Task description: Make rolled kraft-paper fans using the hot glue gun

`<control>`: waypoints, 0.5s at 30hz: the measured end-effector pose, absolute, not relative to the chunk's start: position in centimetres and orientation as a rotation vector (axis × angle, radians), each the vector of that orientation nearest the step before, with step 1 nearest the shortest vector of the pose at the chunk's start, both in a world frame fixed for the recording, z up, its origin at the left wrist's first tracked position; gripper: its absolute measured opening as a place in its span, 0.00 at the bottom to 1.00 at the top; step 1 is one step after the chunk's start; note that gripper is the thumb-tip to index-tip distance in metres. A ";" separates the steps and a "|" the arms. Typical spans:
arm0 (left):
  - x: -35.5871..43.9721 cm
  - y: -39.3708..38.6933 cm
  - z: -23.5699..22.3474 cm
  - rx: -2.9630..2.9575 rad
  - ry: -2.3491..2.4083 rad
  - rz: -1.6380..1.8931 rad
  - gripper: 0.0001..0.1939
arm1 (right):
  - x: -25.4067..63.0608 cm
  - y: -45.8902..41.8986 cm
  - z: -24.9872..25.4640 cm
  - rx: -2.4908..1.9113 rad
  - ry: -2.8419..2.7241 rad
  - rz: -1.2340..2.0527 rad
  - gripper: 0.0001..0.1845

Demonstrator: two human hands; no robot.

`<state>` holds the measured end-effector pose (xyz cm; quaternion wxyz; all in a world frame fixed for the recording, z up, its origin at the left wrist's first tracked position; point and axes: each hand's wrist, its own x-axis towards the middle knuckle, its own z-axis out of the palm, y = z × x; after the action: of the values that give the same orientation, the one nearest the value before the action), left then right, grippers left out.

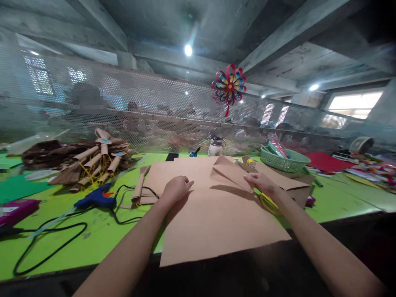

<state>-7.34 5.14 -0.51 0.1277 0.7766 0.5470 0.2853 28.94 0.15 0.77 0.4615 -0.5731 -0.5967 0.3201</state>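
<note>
A large sheet of brown kraft paper (216, 231) lies over the table, its near edge hanging past the table's front edge. My right hand (261, 183) pinches a smaller piece of kraft paper (230, 173), whose raised corner stands off the large sheet and casts a shadow. Over the left side of the large sheet is my left hand (177, 190), its fingers loosely curled and nothing visible in them. Yellow cord or strips (268, 202) lie just under my right wrist. Beside my left hand, a rolled paper tube (139, 183) rests on folded brown paper.
At left are a blue glue gun (95, 198) with black cable and a pile of pleated paper pieces (99, 161). A green basket (284, 163), a white bottle (215, 147) and a yellow tape roll (251, 163) stand behind. A perforated screen (148, 111) closes off the table's back.
</note>
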 end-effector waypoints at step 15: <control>-4.9 3.2 -2.3 2.728 1.787 0.526 0.17 | 28.1 2.0 -1.7 -1.815 -1.453 0.499 0.17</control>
<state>-4.87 3.25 -2.27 -0.0805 0.8232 0.5392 0.1589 28.06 2.05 -1.74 0.3726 -0.7084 -0.5669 0.1947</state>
